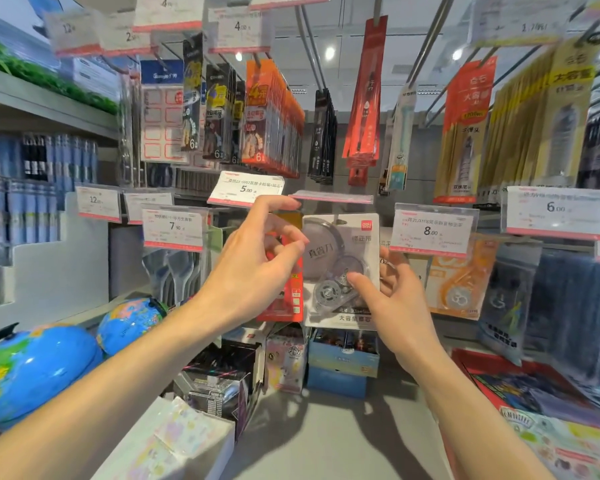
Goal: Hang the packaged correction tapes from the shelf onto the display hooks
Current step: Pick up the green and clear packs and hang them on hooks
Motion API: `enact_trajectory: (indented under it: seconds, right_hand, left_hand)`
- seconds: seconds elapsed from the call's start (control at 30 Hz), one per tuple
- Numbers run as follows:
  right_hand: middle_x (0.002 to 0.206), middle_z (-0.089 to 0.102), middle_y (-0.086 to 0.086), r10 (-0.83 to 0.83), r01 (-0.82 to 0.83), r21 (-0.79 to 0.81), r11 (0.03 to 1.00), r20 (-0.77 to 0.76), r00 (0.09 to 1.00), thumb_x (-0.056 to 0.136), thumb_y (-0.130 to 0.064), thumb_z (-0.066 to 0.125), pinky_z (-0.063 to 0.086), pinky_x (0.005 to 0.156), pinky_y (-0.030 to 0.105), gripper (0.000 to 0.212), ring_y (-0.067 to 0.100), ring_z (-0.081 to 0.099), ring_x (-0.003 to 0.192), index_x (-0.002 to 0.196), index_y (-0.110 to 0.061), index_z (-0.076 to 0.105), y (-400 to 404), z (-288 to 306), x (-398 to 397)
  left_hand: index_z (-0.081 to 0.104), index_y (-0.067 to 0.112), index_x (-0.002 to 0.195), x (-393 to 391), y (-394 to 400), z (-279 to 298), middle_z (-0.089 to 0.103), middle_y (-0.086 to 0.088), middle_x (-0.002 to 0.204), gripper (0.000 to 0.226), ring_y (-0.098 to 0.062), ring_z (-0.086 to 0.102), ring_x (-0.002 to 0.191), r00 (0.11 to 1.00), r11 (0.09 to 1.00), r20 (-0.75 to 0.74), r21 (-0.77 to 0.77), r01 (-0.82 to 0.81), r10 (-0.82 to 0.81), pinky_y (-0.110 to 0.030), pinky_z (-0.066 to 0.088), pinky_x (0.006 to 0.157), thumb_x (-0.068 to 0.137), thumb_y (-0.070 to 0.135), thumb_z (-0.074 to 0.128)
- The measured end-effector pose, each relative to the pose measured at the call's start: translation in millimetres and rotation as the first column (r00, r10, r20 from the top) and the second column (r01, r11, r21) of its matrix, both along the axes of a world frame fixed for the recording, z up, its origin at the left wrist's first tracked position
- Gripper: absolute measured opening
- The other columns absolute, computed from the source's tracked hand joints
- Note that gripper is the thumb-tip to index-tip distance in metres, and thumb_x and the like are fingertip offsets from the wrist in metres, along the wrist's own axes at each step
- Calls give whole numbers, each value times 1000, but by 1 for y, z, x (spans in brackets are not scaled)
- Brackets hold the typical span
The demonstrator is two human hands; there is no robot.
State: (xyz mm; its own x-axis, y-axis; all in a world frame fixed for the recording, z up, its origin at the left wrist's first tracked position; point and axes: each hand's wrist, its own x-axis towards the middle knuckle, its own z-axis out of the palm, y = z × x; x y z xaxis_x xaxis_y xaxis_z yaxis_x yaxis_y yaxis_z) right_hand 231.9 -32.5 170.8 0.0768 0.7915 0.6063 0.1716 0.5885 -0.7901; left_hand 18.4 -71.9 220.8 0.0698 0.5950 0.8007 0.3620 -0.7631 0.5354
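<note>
A grey packaged correction tape [340,268] hangs upright at the centre of the display, under a pink-edged price tag holder [329,197] on a hook. My right hand [392,299] pinches its lower right part, thumb on the front and fingers behind the card. To its left my left hand [257,251] is raised with the index finger touching the price tag holder and the other fingers curled; whether it grips anything is unclear. A red package [291,299] hangs behind the left hand, partly hidden.
Orange correction tape packs [461,285] hang at the right under an 8.00 tag [433,230]. Pen packs hang above. Globes [32,372] sit at the lower left, boxes [340,358] stand on the grey shelf [326,438] below, and colourful packs [548,424] lie at the lower right.
</note>
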Motion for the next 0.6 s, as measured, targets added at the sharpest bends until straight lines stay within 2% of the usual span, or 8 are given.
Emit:
enact_trajectory:
  seconds: [0.1,0.17,0.27,0.37,0.43,0.53,0.6]
  right_hand:
    - [107,75,-17,4,-4,-8,1000,-19,1000,89,-32,79,59,83,19,34,-3,74,98,101,-48,52,2,1,1]
    - [104,78,-15,12,-12,-6,1000,-38,999,90,-27,79,60,87,30,32,5,76,98,101,-44,54,6,3,2]
    - [101,79,-18,20,-20,4,1000,-47,999,90,-23,77,62,78,23,31,-1,76,91,102,-41,55,9,4,2]
    - [97,79,-25,28,-27,16,999,-37,999,93,-22,76,59,66,13,36,-5,75,90,108,-47,54,12,2,0]
    - [98,79,-24,-11,11,23,1000,-15,1000,93,-24,75,61,68,16,37,-4,76,90,110,-48,53,14,0,-1]
    - [98,80,-16,-58,58,26,998,3,998,93,-26,76,64,82,34,32,1,77,91,100,-50,55,17,-2,-2]
    - [89,77,-31,-83,83,42,996,17,996,94,-27,75,62,81,34,30,-7,74,88,96,-50,55,20,-4,-3]
  left_hand:
    - [49,47,119,-1,1,-3,71,6,96,42,-30,71,78,1000,1000,-15,-9,9,-9,-41,59,65,94,16,63]
    - [48,48,118,-2,1,-4,71,7,97,43,-29,71,78,1000,1000,-24,-11,10,-10,-38,59,65,94,15,63]
    - [47,51,118,-4,0,-5,71,10,98,46,-25,72,77,999,1000,-43,-3,-16,16,-28,57,62,95,14,62]
    - [47,50,119,-4,1,-8,70,12,99,44,-26,71,79,998,1000,-48,-7,-28,28,-39,60,68,95,16,62]
    - [49,47,118,-3,4,-14,69,15,100,42,-22,70,78,998,999,-36,3,-46,46,-37,59,70,95,15,63]
    - [51,41,121,4,15,-34,68,16,102,38,-9,67,83,990,991,-54,30,-132,134,-25,52,68,95,17,65]
    - [51,36,128,10,28,-49,65,15,110,38,-2,63,91,980,982,-70,5,-187,187,-24,51,76,96,21,65]
